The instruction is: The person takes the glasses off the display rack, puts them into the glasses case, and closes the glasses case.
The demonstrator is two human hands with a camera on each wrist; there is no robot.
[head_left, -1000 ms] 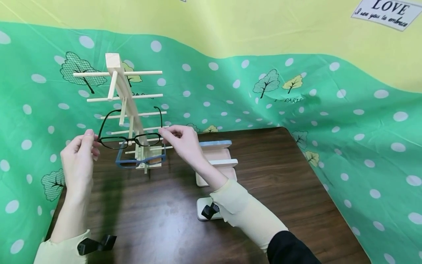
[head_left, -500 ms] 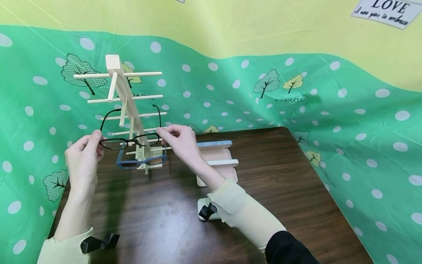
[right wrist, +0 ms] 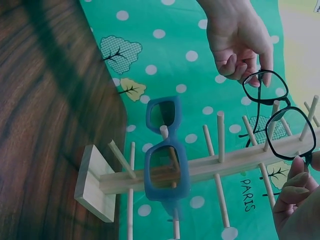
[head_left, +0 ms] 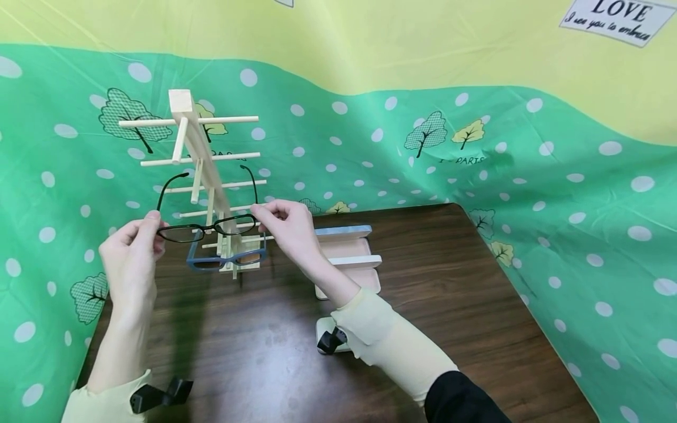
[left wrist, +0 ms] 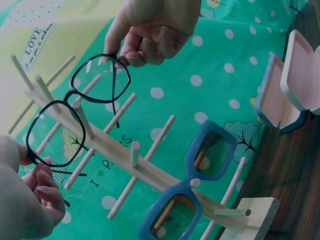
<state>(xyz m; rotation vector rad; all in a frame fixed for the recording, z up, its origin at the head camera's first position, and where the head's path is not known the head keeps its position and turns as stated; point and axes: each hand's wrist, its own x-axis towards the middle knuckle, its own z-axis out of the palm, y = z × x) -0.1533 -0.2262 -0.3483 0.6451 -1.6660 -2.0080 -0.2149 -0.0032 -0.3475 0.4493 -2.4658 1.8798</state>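
Note:
Black-framed glasses [head_left: 211,227] are held up in front of a wooden glasses rack [head_left: 203,158], temples unfolded and pointing toward it. My left hand [head_left: 129,252] pinches their left hinge corner between thumb and fingers. At the right corner, my right hand [head_left: 291,229] grips the frame the same way. In the left wrist view, the bridge of the black glasses [left wrist: 69,95] is near one of the rack's front pegs; whether it touches cannot be told. Blue-framed sunglasses [left wrist: 190,177] hang on a lower peg, below the black pair.
Two open glasses cases [head_left: 346,232] stand right of the rack on the dark wooden table [head_left: 423,282]. A pale case [head_left: 325,335] lies nearer, partly hidden by the right sleeve. Green and yellow patterned cloth [head_left: 338,141] hangs behind and on both sides.
The black glasses shift very slightly, and their temple tips sit a little more to the left than before. Both hands keep their hold; the left hand moves slightly right, then a little back left.

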